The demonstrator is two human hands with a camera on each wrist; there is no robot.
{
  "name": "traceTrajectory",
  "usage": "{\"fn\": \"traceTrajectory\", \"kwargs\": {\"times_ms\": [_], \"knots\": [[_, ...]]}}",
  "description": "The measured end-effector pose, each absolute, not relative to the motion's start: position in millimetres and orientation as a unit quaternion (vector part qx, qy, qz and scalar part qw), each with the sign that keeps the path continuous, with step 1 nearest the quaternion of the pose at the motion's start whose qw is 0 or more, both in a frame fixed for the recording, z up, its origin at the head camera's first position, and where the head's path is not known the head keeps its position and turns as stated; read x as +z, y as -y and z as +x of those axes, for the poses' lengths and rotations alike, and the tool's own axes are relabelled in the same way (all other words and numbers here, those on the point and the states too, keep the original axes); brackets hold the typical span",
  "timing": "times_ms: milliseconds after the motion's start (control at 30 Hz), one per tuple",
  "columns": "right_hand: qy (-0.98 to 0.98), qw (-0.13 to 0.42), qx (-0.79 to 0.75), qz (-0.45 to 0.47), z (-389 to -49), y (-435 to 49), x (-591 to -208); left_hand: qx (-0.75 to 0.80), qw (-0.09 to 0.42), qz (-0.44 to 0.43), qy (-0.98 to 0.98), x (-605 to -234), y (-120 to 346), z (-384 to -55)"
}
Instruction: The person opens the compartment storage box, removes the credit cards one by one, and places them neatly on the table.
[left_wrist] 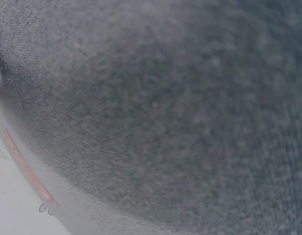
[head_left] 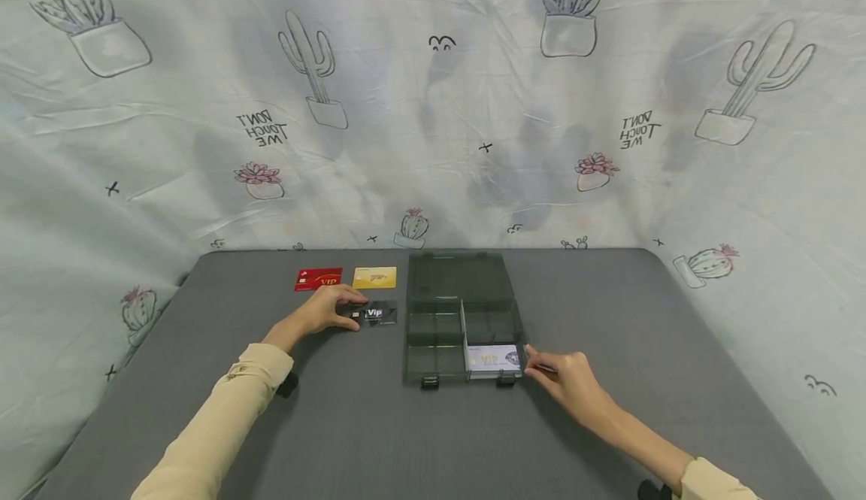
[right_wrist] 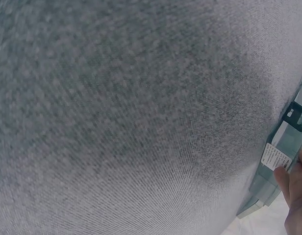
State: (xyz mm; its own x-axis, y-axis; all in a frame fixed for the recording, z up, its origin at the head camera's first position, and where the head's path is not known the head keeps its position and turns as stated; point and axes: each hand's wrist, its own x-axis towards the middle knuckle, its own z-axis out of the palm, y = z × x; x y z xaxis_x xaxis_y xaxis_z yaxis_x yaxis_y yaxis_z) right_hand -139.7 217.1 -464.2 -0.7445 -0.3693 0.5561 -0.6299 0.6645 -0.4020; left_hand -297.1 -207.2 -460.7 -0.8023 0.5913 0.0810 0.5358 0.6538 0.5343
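Nearest, the pale sleeves (head_left: pixel 223 410) are cut off by the lower edge of the head view. The front latches (head_left: pixel 429 383) of the green plastic box (head_left: pixel 435 359) are turned toward the wearer, perhaps so that its compartments can be reached. At the box's right wall the right hand (head_left: pixel 567 380) is placed, thumb and forefinger bent against it, seemingly to steady it; whether the wall is pinched or only touched cannot be told. In the right wrist view a printed label (right_wrist: pixel 275 156) is shown beside those fingers, too small to be read. A white card (head_left: pixel 494 359) is laid flat in the near right compartment.

Farther off, left of the box, the black card (head_left: pixel 380 313) is gripped by the left hand (head_left: pixel 325 310), the fingers at its far edge and the thumb at its near one, probably because a flat card is best taken by its edges. Its left end is partly covered; whether it touches the desk (head_left: pixel 352 425) is unclear. Beyond lie a red card (head_left: pixel 318 279), its lower corner near the hand, and a yellow card (head_left: pixel 375 278). The lid (head_left: pixel 458 278) is folded back toward the printed cloth (head_left: pixel 433 109).
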Motion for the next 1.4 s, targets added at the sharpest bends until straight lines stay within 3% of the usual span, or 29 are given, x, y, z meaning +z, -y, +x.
{"fn": "traceTrajectory", "kwargs": {"times_ms": [467, 767, 1100, 1233, 1400], "knots": [[0.885, 0.217, 0.3, 0.281, -139.4, -215.6, -462.4, 0.295, 0.038, 0.315, -0.901, -466.6, 212.3, -302.5], [0.887, 0.216, 0.292, 0.287, -141.4, -214.4, -461.2, 0.329, 0.064, 0.283, -0.899, -465.1, 215.0, -301.9], [0.893, 0.198, 0.288, 0.284, -138.7, -213.0, -462.0, 0.478, 0.003, 0.237, -0.846, -442.0, 182.4, -268.8], [0.893, 0.194, 0.295, 0.28, -139.1, -213.3, -462.7, 0.558, 0.037, 0.229, -0.797, -437.2, 141.2, -240.7], [0.894, 0.197, 0.297, 0.272, -140.5, -215.2, -462.1, 0.615, 0.137, 0.253, -0.734, -441.0, 82.6, -213.7]]}}
